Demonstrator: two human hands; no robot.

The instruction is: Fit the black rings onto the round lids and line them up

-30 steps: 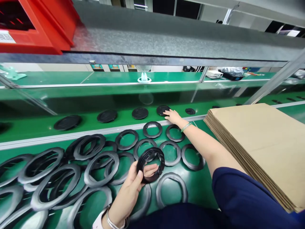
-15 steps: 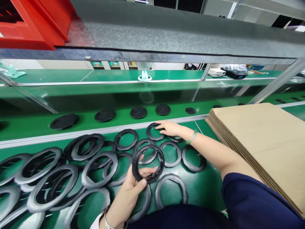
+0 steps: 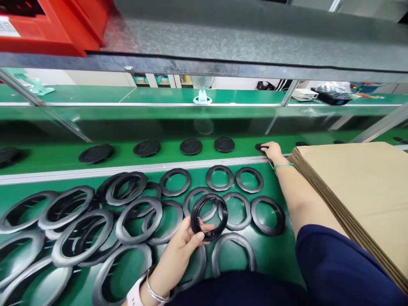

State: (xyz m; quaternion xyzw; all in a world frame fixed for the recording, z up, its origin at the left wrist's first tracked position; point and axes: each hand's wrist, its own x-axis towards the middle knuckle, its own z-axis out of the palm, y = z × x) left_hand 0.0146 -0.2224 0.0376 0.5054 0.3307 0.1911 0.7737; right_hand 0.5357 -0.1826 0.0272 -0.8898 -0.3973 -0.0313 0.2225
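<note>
My left hand [image 3: 183, 248] is closed on a black ring [image 3: 196, 212], its thumb at the lower rim and the fingers through the opening. The ring is tilted up above the green table. My right hand [image 3: 273, 152] stretches forward to the green conveyor belt, its fingers closed at the edge of a small flat black disc [image 3: 259, 147], part of which the fingers cover. Around the held ring lie more black rings, such as one ring [image 3: 241, 172] near the belt's rail and another ring [image 3: 280, 219] at the right.
Several larger black discs [image 3: 191, 146] lie along the conveyor belt [image 3: 165, 157]. Rings overlap in a pile [image 3: 60, 250] at the left. A stack of brown cardboard sheets [image 3: 353, 170] stands at the right. Overhead is a grey shelf [image 3: 223, 38] with a red bin [image 3: 70, 29].
My right hand has left a ring near the rail and moved right and forward to the small disc on the belt. My left hand still holds its ring, now turned slightly.
</note>
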